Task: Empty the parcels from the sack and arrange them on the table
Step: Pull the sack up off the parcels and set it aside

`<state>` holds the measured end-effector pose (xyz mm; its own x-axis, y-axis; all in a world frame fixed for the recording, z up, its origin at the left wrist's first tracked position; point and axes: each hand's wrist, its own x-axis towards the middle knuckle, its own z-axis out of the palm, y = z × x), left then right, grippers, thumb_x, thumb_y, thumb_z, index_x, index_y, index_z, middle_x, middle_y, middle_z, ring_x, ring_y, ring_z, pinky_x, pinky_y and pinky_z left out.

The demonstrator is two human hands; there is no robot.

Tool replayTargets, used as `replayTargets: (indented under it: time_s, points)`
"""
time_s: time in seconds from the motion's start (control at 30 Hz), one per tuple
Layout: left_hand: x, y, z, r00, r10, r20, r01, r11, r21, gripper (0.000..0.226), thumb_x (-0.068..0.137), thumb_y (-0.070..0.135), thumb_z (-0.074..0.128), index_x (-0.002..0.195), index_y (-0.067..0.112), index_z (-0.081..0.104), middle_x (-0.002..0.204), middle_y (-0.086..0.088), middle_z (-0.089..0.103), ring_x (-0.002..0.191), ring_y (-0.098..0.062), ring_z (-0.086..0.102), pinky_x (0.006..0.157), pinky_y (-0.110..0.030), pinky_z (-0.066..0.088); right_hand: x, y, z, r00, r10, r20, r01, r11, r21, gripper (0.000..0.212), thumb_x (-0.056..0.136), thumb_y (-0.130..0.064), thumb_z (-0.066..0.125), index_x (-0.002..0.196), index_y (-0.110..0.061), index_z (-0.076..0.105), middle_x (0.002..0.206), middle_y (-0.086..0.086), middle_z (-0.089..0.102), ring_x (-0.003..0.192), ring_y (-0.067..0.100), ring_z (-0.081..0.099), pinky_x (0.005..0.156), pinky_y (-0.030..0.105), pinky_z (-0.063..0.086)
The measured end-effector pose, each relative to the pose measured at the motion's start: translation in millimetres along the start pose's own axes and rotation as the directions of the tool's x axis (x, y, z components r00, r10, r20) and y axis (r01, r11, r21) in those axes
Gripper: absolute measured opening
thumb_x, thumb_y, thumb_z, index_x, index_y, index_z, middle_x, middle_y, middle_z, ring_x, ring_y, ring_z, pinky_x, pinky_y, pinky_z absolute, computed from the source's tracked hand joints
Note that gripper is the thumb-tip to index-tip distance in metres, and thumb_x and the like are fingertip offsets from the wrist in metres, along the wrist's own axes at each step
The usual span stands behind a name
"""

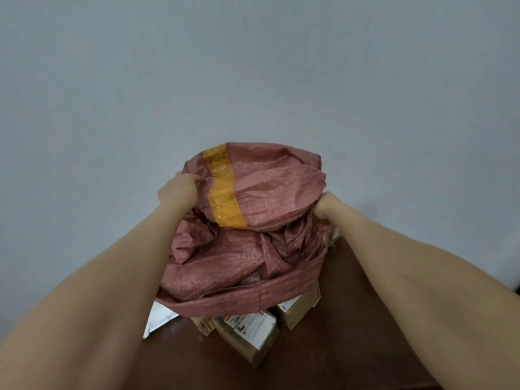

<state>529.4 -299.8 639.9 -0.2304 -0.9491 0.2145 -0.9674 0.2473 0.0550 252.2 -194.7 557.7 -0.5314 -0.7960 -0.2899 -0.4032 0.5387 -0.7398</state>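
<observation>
Red woven sack (253,249) held upended over the brown table (351,319), long axis near vertical, mouth down. Left hand (177,190) and right hand (323,205) each clench its upper fabric. Cardboard parcels (250,330) lie under the mouth.

Single head-mounted wide-angle view, facing forward and slightly down over the table (351,319) toward the wall (253,66); both forearms enter close from the lower corners.

Plain pale grey-blue wall (253,66) fills the background
</observation>
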Motion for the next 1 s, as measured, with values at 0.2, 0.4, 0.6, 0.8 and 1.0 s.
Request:
replayTargets:
  time_s: [0.2,0.4,0.6,0.8,1.0]
  points:
    - [7,78,-34,0.959,0.126,-0.253,-0.183,0.959,-0.215,0.038,0.089,0.012,0.042,0.119,0.022,0.063,0.125,-0.013,0.051,0.116,-0.034,0.05,0.088,-0.043,0.047,-9,16,-17,0.994,0.056,-0.089,-0.072,0.978,-0.195,0.022,0.095,-0.016,0.049,0.094,0.004,0.058,0.126,0.02,0.058,0.099,0.029,0.058,0.068,0.028,0.041]
    - [-23,192,-27,0.89,0.405,-0.212,-0.454,0.833,-0.316,0.036,0.09,0.012,0.044,0.123,0.02,0.058,0.13,-0.009,0.046,0.12,-0.027,0.048,0.094,-0.04,0.043,-20,46,-44,0.966,0.108,-0.235,-0.144,0.979,-0.142,0.007,0.087,-0.01,0.05,0.087,-0.004,0.052,0.1,0.017,0.055,0.094,0.032,0.056,0.062,0.029,0.039]
    - [-63,295,19,0.796,0.601,-0.071,-0.579,0.723,-0.377,0.039,0.093,0.007,0.04,0.129,0.016,0.053,0.133,-0.009,0.044,0.117,-0.027,0.05,0.093,-0.038,0.044,-9,103,-87,0.935,0.201,-0.294,-0.233,0.969,-0.081,0.023,0.086,-0.014,0.054,0.069,-0.011,0.039,0.095,0.013,0.048,0.087,0.028,0.05,0.068,0.031,0.041]
    - [-85,354,107,0.72,0.539,0.438,-0.361,0.829,-0.427,0.023,0.093,0.0,0.036,0.105,0.005,0.055,0.107,-0.015,0.056,0.107,-0.023,0.053,0.08,-0.023,0.045,22,176,-117,0.941,0.279,-0.192,-0.302,0.947,-0.105,0.009,0.09,-0.011,0.053,0.084,-0.006,0.048,0.09,0.01,0.051,0.086,0.026,0.053,0.068,0.03,0.043]
    - [-92,373,183,0.668,0.387,0.635,-0.176,0.912,-0.371,0.037,0.096,0.008,0.041,0.13,-0.004,0.045,0.134,-0.018,0.05,0.117,-0.027,0.052,0.089,-0.031,0.042,58,234,-116,0.939,0.341,-0.053,-0.345,0.93,-0.129,0.045,0.089,-0.025,0.061,0.125,-0.004,0.046,0.13,0.017,0.048,0.119,0.031,0.048,0.087,0.037,0.046]
